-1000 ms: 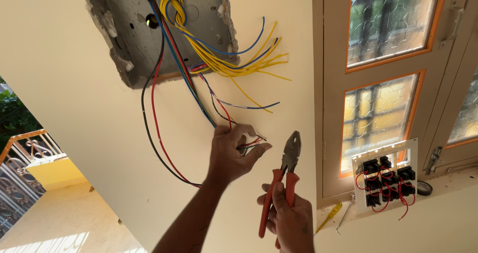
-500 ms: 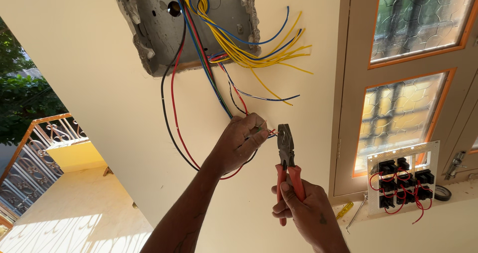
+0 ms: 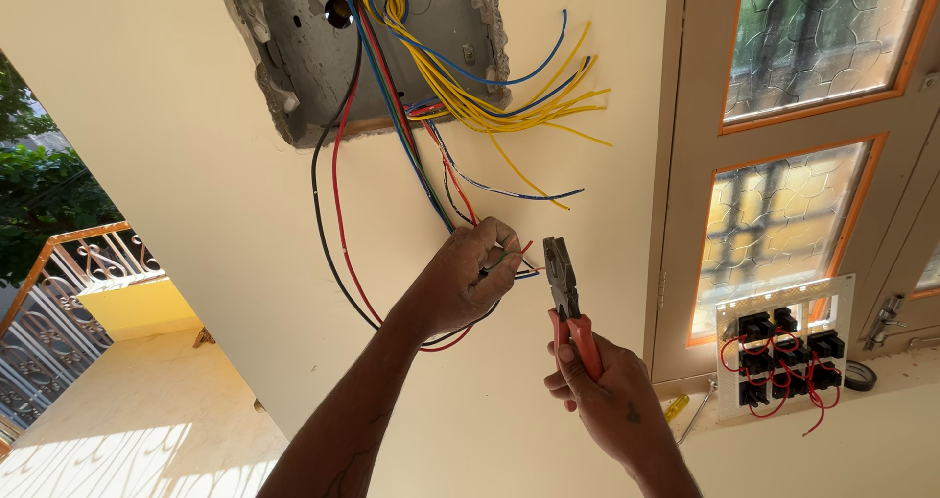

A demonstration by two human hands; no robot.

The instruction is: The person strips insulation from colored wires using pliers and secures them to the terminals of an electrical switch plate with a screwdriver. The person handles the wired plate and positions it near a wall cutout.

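Head view: wall box [image 3: 294,57] (wires [image 3: 460,87] inside)

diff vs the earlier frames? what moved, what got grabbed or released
Little changed. The right hand brought the red-handled pliers from a tilt to nearly upright, jaws beside the wire ends pinched in the left hand. Most other shift looks like camera motion. Nothing was grabbed or released: the left hand holds the same thin coloured wires from the grey wall box; the white switch plate stays on the ledge.

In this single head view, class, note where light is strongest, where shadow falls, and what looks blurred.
Head view: sunlight glares on the floor lower left; window panes glow; the wall box sits shaded; pliers and both hands look sharp.
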